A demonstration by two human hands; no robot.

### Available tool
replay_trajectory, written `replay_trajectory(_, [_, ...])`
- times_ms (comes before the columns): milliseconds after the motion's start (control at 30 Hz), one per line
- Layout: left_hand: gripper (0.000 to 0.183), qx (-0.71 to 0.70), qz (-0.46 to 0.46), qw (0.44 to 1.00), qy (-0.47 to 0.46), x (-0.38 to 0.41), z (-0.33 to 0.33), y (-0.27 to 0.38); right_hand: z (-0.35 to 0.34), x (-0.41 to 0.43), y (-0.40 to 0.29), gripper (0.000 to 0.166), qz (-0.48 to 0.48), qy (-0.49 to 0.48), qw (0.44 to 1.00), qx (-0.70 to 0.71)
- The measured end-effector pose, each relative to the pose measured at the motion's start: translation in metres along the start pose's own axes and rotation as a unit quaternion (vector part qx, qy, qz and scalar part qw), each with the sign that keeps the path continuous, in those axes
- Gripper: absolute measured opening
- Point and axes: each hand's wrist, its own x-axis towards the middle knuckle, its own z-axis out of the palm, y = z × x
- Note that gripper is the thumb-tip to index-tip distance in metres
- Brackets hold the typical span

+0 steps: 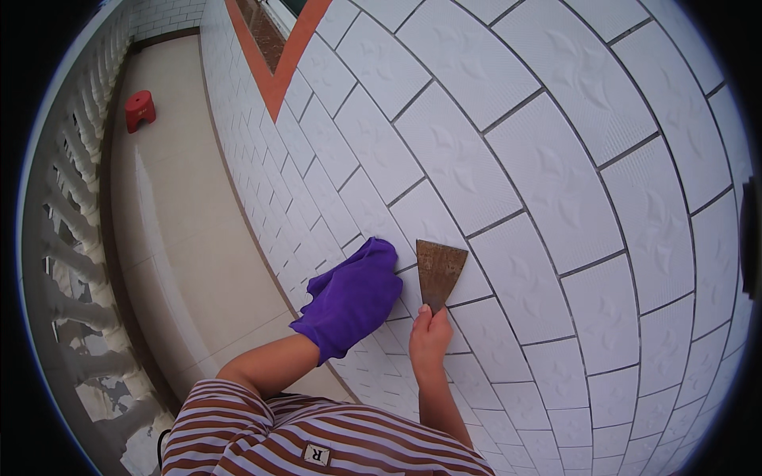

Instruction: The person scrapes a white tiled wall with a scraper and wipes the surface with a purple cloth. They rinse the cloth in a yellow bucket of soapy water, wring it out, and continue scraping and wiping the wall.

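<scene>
My right hand (431, 339) grips a putty knife (441, 271), its handle hidden in my fist. The wide, rust-brown metal blade points up in front of the white tiled wall (452, 131); whether its edge touches the tiles I cannot tell. To its left, a purple cloth (357, 300) is draped over my left hand and wraps it down to the wrist. The fingers under the cloth are hidden, and the covered hand is at the wall, close beside the blade. Dark grout lines run between the embossed tiles.
A beige tiled floor (178, 238) runs along the wall's foot on the left. A red plastic stool (140, 112) stands farther along it. A balustrade (77, 256) with pale balusters borders the floor. An orange-framed window (275, 89) opens in the wall at the top.
</scene>
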Motion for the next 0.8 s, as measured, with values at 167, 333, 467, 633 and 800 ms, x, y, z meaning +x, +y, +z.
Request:
replay_trajectory(167, [0.007,0.02,0.016,1.0,-0.01,0.0,-0.003,0.001,0.002,-0.002,-0.002,0.016,-0.029,0.025,0.999,-0.021])
replay_trajectory(333, [0.005,-0.021,0.007,1.0,0.016,-0.001,0.0,-0.001,0.003,0.007,-0.028,0.02,0.043,-0.034,0.997,-0.05])
replay_trajectory(467, [0.007,0.036,0.03,0.998,-0.035,-0.001,0.001,-0.006,-0.001,0.002,-0.037,0.02,0.054,-0.033,0.998,-0.002])
replay_trajectory(633, [0.01,0.011,0.014,0.998,-0.065,0.003,-0.014,0.003,0.005,0.002,-0.016,0.02,0.024,-0.018,0.999,-0.021])
replay_trajectory(800, [0.025,-0.129,-0.096,0.984,0.076,0.012,0.007,-0.003,-0.021,-0.013,-0.016,0.015,0.059,-0.034,0.995,0.066])
